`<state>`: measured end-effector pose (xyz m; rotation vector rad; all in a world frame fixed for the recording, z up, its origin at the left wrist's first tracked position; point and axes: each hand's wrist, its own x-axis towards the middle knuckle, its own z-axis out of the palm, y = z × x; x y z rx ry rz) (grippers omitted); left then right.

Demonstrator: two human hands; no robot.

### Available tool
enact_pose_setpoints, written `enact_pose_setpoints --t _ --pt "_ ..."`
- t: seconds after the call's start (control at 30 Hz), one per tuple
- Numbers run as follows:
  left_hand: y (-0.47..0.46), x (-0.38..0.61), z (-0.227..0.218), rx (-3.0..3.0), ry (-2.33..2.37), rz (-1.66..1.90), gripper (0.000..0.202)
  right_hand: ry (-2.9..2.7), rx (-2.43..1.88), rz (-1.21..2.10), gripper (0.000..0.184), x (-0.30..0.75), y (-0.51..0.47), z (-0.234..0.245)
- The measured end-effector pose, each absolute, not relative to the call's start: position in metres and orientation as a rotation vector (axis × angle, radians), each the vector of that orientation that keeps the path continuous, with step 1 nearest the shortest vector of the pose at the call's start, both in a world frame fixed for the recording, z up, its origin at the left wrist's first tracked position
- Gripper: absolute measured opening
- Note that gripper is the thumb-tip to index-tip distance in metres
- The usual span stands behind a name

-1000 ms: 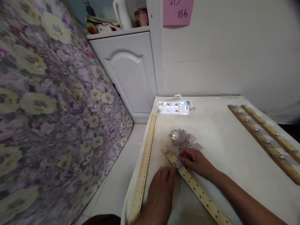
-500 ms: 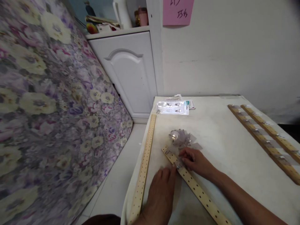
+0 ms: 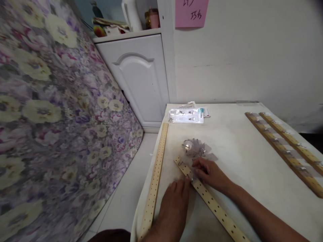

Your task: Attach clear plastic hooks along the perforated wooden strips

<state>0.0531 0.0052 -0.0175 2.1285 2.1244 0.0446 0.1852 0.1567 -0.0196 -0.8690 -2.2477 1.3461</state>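
A pale perforated wooden strip (image 3: pixel 212 201) lies slantwise on the cloth-covered table. A metal hook on a clear plate (image 3: pixel 192 178) sits across it between my hands, partly hidden by fingers. My left hand (image 3: pixel 174 203) rests at the strip's left edge, fingers curled and close together, with a fingertip at the hook. On the other side my right hand (image 3: pixel 210 173) is closed in a pinch at the clear plate. Another small metal hook (image 3: pixel 180 163) is on the strip's far end. Behind it lies a pile of clear-backed hooks (image 3: pixel 196 149).
A second perforated strip (image 3: pixel 156 171) runs along the table's left edge. Blister packs of hooks (image 3: pixel 186 115) lie at the back. Two strips fitted with hooks (image 3: pixel 282 148) lie at right. A floral curtain (image 3: pixel 63 117) hangs left, beside a white cabinet (image 3: pixel 136 77).
The fingertips of my left hand have shifted slightly over the hook on the strip. My right hand and the strips stay nearly in place.
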Motion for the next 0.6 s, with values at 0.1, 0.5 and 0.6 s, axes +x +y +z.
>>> enact_pose_setpoints --t 0.1,0.5,0.6 --pt "0.006 0.053 -0.015 2.124 2.117 0.027 0.06 -2.277 -0.88 1.3 0.009 0.185 0.154 -0.016" --pt "0.002 0.049 -0.016 2.082 2.084 0.215 0.061 -2.225 -0.974 1.372 0.008 0.18 0.156 -0.025" --pt "0.003 0.047 -0.012 2.055 2.073 0.264 0.061 -2.206 -0.935 1.388 0.009 0.18 0.157 -0.029"
